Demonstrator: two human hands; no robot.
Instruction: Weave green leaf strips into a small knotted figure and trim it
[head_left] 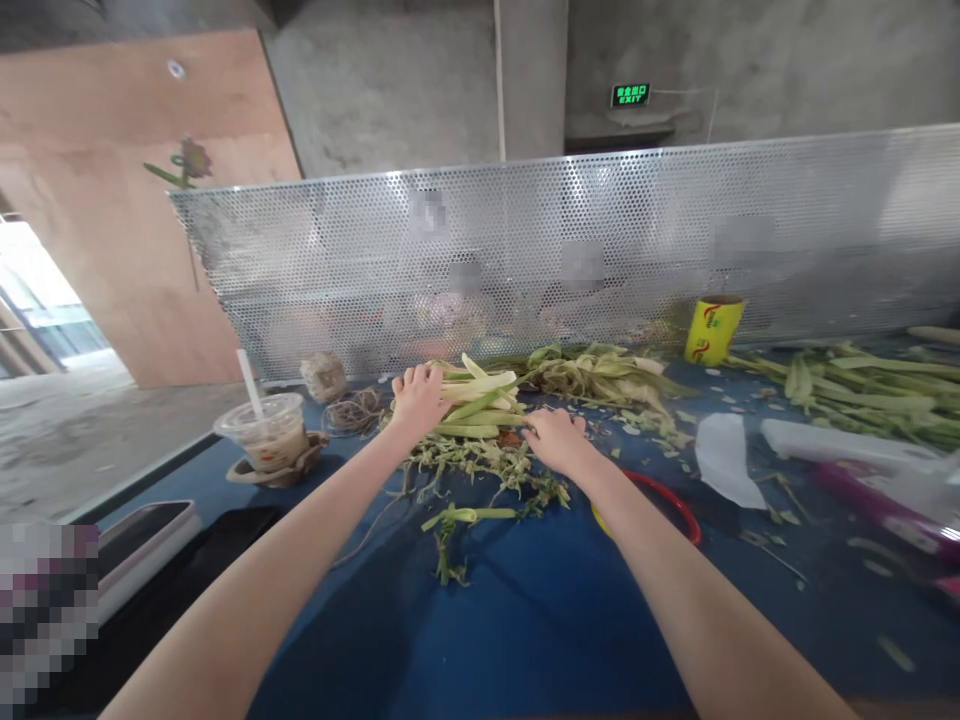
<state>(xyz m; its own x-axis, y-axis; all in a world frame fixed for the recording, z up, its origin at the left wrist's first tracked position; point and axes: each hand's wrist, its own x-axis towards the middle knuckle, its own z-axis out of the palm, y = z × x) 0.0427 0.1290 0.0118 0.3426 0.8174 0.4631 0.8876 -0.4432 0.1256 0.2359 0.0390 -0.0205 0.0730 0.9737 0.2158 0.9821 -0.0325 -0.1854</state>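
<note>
A pile of pale green leafy-vegetable stalks (484, 403) lies in the middle of the blue table (480, 620). My left hand (418, 402) is curled over the left end of this pile. At the opposite end, my right hand (559, 440) has its fingers bent around the tip of a green stalk; the fingertips are partly hidden. Plucked leaves and trimmings (480, 465) are heaped just in front of the stalks. Nearer to me is one loose sprig with a short stem (469, 515). A red ring-shaped rim (679, 507) shows beside my right forearm.
On the left are an iced drink cup (268, 440) in a cardboard holder, a twine tangle (354, 412) and a phone (146, 530). A perforated metal screen (495, 260) borders the far side, with people blurred behind it. Rightward are a yellow can (714, 330), more stalks (877, 390) and white paper (727, 460).
</note>
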